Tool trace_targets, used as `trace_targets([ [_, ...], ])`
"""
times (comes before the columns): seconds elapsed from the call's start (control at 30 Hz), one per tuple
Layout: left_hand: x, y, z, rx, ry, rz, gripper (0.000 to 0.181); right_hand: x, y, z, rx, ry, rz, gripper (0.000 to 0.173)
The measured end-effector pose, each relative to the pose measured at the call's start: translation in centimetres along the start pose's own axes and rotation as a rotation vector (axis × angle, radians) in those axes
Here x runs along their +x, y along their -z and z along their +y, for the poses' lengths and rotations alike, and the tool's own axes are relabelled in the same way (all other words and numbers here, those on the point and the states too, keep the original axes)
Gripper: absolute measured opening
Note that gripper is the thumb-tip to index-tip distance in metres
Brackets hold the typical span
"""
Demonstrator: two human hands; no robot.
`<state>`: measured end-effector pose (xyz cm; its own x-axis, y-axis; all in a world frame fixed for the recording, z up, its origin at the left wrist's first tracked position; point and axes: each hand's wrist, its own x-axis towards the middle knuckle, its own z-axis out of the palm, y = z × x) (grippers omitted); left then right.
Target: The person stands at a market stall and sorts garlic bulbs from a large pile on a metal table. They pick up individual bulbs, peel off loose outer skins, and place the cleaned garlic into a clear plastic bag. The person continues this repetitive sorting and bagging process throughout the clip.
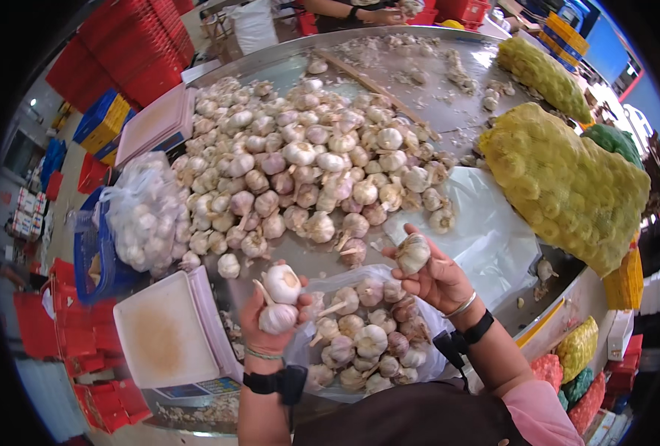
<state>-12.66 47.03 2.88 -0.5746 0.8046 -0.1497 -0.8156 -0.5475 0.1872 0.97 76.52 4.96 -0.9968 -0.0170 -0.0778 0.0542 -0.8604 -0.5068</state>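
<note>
Two garlic bulbs (280, 298) rest in my left hand (257, 320), its palm turned up and fingers curled around them. My right hand (447, 284) grips a single garlic bulb (412, 253) between thumb and fingers, above the edge of an open clear plastic bag (302, 357). Many garlic bulbs (370, 340) fill that bag, which lies between my forearms near the front of the metal table (302, 253). Just beyond my hands spreads a large heap of garlic bulbs (307, 150), some with short stems. A flat plastic sheet (491, 223) lies right of the heap.
Yellow mesh sacks (569, 184) of garlic bulk up at the right. On the left are a weighing scale (165, 334), a tied bag of garlic (143, 217) and a blue basket (104, 267). A wooden strip (374, 89) crosses the table. Across it stands another person (358, 14).
</note>
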Motion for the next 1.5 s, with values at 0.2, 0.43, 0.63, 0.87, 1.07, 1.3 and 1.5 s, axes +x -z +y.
trace_targets([
  [0.2, -3.5, -1.8, -3.7, -0.375, 0.006, -0.152, 0.066, 3.6, 1.4, 1.9, -0.024, 0.009, 0.213, 0.042],
  [0.43, -5.0, -1.3, -5.3, -0.287, -0.006, -0.079, 0.053, 10.5, 1.9, 3.5, -1.75, -0.309, 0.221, 0.037],
  [0.63, -5.7, -1.0, -5.4, -0.141, -0.016, -0.006, 0.056, 11.4, 0.0, 7.3, -2.479, -0.242, 0.051, 0.039],
  [0.87, -5.8, -1.1, -5.9, 0.076, 0.048, 0.109, 0.046, 11.1, -0.3, 7.8, -2.569, -0.323, -0.099, 0.043],
  [1.07, -5.0, -2.2, -8.1, 0.172, 0.03, 0.156, 0.043, 10.8, 1.5, 7.4, -2.572, -0.216, -0.167, 0.032],
  [1.3, -5.7, -1.9, -8.6, 0.14, 0.066, 0.163, 0.043, 9.6, 2.6, 4.3, -2.044, -0.036, 0.043, 0.038],
  [1.5, -5.7, -2.4, -7.4, 0.17, 0.032, 0.319, 0.038, 5.0, 1.1, 2.7, -0.444, -0.051, -0.046, 0.062],
])
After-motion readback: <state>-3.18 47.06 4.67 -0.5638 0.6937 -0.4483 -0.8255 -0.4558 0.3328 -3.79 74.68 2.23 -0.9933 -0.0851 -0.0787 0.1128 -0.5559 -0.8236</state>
